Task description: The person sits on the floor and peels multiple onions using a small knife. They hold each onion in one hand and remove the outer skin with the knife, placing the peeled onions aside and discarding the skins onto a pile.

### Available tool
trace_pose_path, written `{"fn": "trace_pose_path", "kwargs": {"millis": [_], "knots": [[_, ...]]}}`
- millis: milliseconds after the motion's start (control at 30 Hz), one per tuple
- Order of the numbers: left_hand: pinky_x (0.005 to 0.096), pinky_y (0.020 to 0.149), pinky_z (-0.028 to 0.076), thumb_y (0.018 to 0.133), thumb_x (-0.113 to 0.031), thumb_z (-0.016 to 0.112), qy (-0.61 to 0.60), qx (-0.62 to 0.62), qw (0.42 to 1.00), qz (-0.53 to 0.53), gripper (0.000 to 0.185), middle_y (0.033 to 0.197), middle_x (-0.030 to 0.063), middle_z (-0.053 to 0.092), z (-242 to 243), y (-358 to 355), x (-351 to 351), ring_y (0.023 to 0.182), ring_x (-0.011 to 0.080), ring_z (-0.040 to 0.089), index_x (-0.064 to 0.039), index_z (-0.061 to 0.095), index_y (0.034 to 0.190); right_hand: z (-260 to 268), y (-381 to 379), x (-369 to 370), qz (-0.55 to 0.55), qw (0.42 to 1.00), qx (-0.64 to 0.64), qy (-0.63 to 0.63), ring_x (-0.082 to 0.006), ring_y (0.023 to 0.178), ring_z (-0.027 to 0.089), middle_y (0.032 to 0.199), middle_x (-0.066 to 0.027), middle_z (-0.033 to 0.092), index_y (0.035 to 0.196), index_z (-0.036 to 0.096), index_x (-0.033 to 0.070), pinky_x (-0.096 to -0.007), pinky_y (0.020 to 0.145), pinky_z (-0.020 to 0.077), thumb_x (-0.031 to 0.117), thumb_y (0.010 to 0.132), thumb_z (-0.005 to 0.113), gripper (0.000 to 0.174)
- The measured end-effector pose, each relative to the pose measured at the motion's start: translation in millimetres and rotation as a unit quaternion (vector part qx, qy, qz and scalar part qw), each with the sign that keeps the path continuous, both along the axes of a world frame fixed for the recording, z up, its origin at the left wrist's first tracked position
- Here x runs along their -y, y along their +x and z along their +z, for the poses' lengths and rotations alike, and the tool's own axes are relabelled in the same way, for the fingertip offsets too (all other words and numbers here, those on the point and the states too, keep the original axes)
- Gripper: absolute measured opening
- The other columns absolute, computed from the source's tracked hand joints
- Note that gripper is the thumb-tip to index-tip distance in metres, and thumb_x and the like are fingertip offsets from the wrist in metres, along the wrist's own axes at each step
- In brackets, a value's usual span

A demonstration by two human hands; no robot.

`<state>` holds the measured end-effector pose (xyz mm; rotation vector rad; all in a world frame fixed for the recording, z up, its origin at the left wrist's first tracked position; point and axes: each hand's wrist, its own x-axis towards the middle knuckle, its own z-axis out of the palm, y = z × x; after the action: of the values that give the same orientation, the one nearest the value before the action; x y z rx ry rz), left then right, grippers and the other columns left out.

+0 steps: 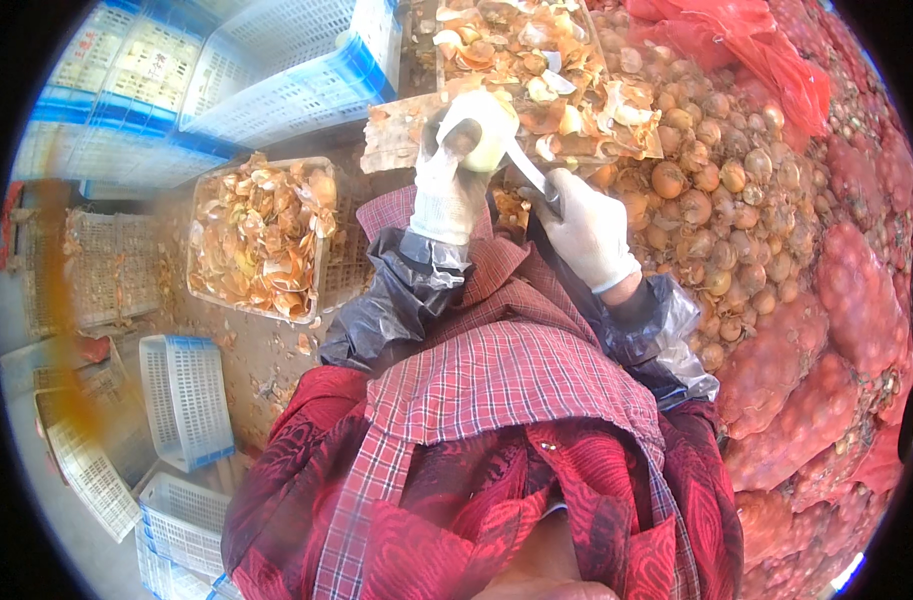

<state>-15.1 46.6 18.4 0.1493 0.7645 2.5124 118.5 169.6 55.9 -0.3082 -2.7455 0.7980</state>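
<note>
My left hand (449, 176), in a white knit glove with dark fingertips, grips a pale peeled onion (494, 131) over a wooden board (396, 135). My right hand (587, 225), gloved in white too, holds a knife (530, 169) by its handle. The blade points up and left, its tip at the onion's right side; whether it cuts in cannot be told. Just beyond the hands lies a heap of brown onion skins (531, 45) in a crate, some spilling onto the board.
Unpeeled onions (711, 202) are piled at the right, with red mesh sacks of onions (794, 405) around them. A crate of skins (261, 240) stands at the left. Blue-and-white plastic crates (291, 75) are stacked at the upper left; more crates (186, 397) sit lower left.
</note>
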Motion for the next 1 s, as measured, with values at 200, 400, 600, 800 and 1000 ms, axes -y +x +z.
{"fn": "trace_pose_path", "kwargs": {"millis": [200,400,600,800,1000], "knots": [[0.0425,0.097,0.051,0.076,-0.012,0.073,-0.054,-0.094,0.994,0.031,0.066,0.125,0.0142,0.053,11.8,18.2,9.2,0.115,0.0282,0.056,-0.003,0.043,0.134,-3.4,-20.0,-15.2,-0.121,0.775,0.1,-0.612,-0.0111,0.045,0.049,0.069,-0.0022,0.057,0.096,0.056,0.006,-0.0253,0.04,0.0391,0.025,0.095,0.06,0.019],[0.0432,0.099,0.05,0.08,-0.024,0.072,-0.022,-0.032,0.996,-0.075,0.068,0.128,0.0131,0.052,12.9,9.7,14.2,0.118,0.0284,0.056,-0.004,0.041,0.137,10.5,-18.3,-20.6,-0.074,0.836,-0.06,-0.541,-0.01,0.049,0.054,0.066,-0.0039,0.058,0.094,0.057,0.004,-0.0252,0.041,0.041,0.026,0.095,0.063,0.023],[0.0427,0.095,0.052,0.082,-0.028,0.073,0.008,0.012,0.996,-0.09,0.067,0.127,0.0125,0.054,27.0,19.0,13.6,0.115,0.0285,0.058,-0.005,0.042,0.137,16.3,-4.9,10.7,-0.008,0.994,-0.087,-0.062,-0.032,0.067,0.065,0.076,-0.0126,0.064,0.091,0.06,0.01,-0.0396,0.059,0.0507,0.023,0.083,0.072,0.02],[0.0418,0.095,0.052,0.081,-0.025,0.072,-0.043,-0.021,0.998,-0.027,0.063,0.127,0.0136,0.054,14.4,19.4,15.5,0.114,0.0281,0.058,-0.004,0.044,0.134,1.7,0.9,12.1,-0.036,0.999,-0.006,-0.018,-0.0349,0.072,0.066,0.079,-0.0167,0.066,0.096,0.059,0.007,-0.0397,0.063,0.0522,0.026,0.085,0.068,0.023],[0.0436,0.094,0.054,0.081,-0.02,0.073,-0.029,-0.075,0.994,-0.067,0.061,0.127,0.0144,0.055,25.8,25.2,18.4,0.114,0.0287,0.059,-0.003,0.046,0.133,-33.6,-7.9,-24.8,-0.106,0.96,0.033,-0.259,-0.0325,0.067,0.066,0.077,-0.0204,0.065,0.097,0.057,0.0,-0.0388,0.062,0.0509,0.02,0.09,0.06,0.021]]}}
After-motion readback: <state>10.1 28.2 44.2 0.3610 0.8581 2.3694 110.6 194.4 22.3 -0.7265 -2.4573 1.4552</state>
